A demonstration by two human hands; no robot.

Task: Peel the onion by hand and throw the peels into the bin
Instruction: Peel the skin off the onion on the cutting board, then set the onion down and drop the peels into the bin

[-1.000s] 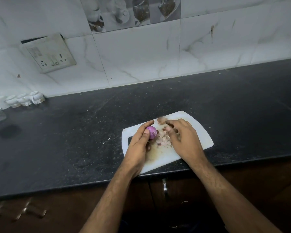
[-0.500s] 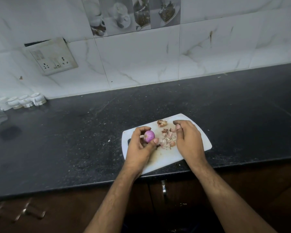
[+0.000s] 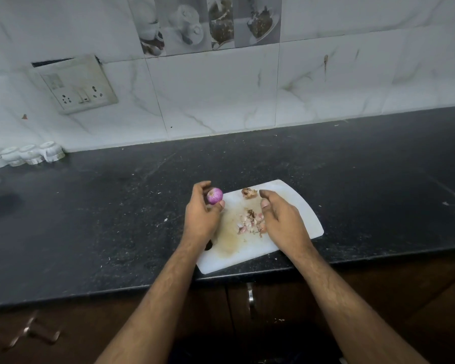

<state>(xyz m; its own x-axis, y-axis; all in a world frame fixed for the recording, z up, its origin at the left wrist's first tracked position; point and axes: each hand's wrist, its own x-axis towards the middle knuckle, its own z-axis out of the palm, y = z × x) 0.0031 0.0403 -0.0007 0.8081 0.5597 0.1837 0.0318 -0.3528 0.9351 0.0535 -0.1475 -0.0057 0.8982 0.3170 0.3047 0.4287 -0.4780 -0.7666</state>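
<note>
A small purple peeled onion (image 3: 215,196) sits in my left hand (image 3: 201,215), held between thumb and fingers at the left edge of the white cutting board (image 3: 297,206). A heap of pale onion peels (image 3: 250,222) lies in the middle of the board. A brown peel piece (image 3: 248,192) lies near the board's far edge. My right hand (image 3: 283,219) hovers over the board right beside the heap, fingers loosely curled, holding nothing that I can see. No bin is in view.
The board lies at the front edge of a black speckled counter (image 3: 103,219). White cups (image 3: 30,154) stand at the back left by the tiled wall. A socket plate (image 3: 75,85) is on the wall. Brown cabinet doors with a handle (image 3: 250,295) are below.
My left hand has carried the onion left and farther away, off the heap toward the board's left edge. My right hand has pulled back from the onion and now hovers beside the peels.
</note>
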